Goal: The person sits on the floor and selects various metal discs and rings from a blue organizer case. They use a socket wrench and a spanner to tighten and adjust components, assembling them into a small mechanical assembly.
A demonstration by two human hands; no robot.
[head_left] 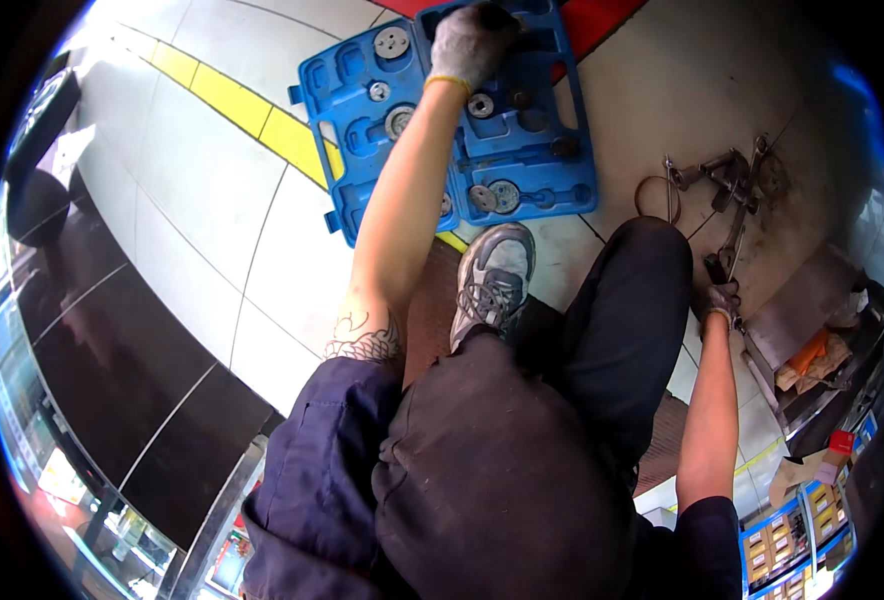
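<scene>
A blue moulded tool case (350, 65) lies open on the floor ahead of me. Round metal adapter discs, such as a pale one (392, 42), sit in its recesses. My left hand (470, 45), in a grey glove with dark fingers, reaches over the far part of the case. Its fingers are curled, and what they hold, if anything, is hidden. Low at the right, my gloved right hand (719, 300) is closed around a black-handled tool (715, 268). Just beyond that hand lies a cluster of metal hand tools (730, 185).
My grey shoe (495, 275) stands close to the case's near edge. A yellow floor stripe (232, 103) runs up to the case. Right of my right hand is an open metal box (802, 310) with brown and orange material inside. Shelving with small boxes (777, 540) stands lower right.
</scene>
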